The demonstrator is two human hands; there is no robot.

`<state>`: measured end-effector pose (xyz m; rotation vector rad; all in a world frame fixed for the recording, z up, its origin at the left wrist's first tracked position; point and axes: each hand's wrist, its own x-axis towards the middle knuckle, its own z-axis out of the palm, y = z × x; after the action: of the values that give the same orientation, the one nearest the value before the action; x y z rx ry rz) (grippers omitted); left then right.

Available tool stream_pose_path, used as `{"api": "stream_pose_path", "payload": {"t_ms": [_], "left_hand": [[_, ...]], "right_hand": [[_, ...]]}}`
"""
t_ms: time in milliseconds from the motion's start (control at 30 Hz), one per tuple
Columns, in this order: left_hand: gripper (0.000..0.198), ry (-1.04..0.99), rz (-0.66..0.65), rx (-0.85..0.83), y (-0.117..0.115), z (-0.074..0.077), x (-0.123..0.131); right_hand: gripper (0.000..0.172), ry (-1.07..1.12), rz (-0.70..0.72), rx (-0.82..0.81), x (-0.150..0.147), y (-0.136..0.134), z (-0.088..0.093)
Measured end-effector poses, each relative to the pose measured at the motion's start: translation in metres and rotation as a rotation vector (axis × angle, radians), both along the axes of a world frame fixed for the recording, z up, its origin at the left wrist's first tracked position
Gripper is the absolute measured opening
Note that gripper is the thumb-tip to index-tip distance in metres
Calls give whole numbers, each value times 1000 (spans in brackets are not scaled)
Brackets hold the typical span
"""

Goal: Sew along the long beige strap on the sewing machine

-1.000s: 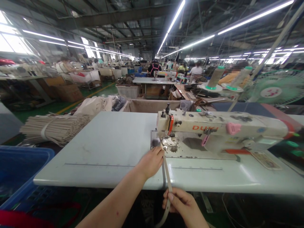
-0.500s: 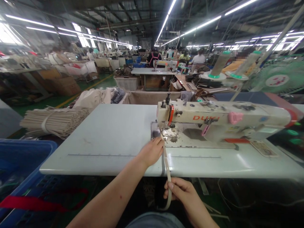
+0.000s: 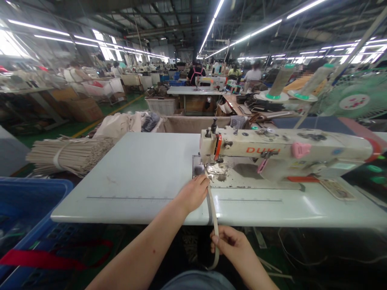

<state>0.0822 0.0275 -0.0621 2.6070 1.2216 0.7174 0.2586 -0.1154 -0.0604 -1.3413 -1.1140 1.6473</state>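
A narrow beige fabric strap (image 3: 213, 205) runs from the needle area of the sewing machine (image 3: 242, 147) down over the table's front edge. My left hand (image 3: 195, 193) lies on the table just before the presser foot, its fingers together and pressing the strap down. Below the table edge, my right hand (image 3: 229, 241) pinches the strap between thumb and fingers. The strap's lower part curls back beneath that hand, and where it ends cannot be made out.
The white sewing table (image 3: 136, 169) carries a printed ruler line. A tied bundle of beige strips (image 3: 69, 155) lies at the left, above a blue plastic basket (image 3: 36, 185). Thread cones (image 3: 279, 82) and a green fan (image 3: 353, 100) stand at the right. Other people work farther back.
The strap between my hands has shifted slightly. My left hand stays in place at the machine, and my right hand keeps its pinch with barely any movement.
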Motion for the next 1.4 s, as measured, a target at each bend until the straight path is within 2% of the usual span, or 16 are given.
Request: {"api": "stream_pose_path", "payload": {"t_ms": [267,333,433,500,600,800,900,1033,1167,1267,1400], "left_hand": [[26,4,6,5,-1,1,1],[27,1,6,8,-1,1,1],[26,-1,1,16,-1,2,1],[26,-1,1,8,-2,4,2],[27,1,8,-10,-1,4,2],[27,14,13,-4,0,1,2],[26,17,12,-7,0,1,1],[29,26,12,-11,1,-2,1],[25,61,-2,21,5,-9,1],[25,75,-6,32,7,-13,1],[27,91,-5,45,8,-16,1]], "right_hand": [[29,-113,-46,-94,-1,0,-9],[32,-74,-46,-132,-1,-1,-10],[45,-6,-37,-169,1,0,-9],[47,-37,-22,-85,4,0,-8],[37,-206,3,63,8,0,-6],[21,-318,32,39,7,-3,-3],[17,-489,54,168,9,-3,0],[27,-691,9,366,15,-4,2],[39,-937,-32,528,22,-7,-4],[37,-1078,-106,541,22,-9,-6],[25,-936,-84,402,16,-10,5]]}}
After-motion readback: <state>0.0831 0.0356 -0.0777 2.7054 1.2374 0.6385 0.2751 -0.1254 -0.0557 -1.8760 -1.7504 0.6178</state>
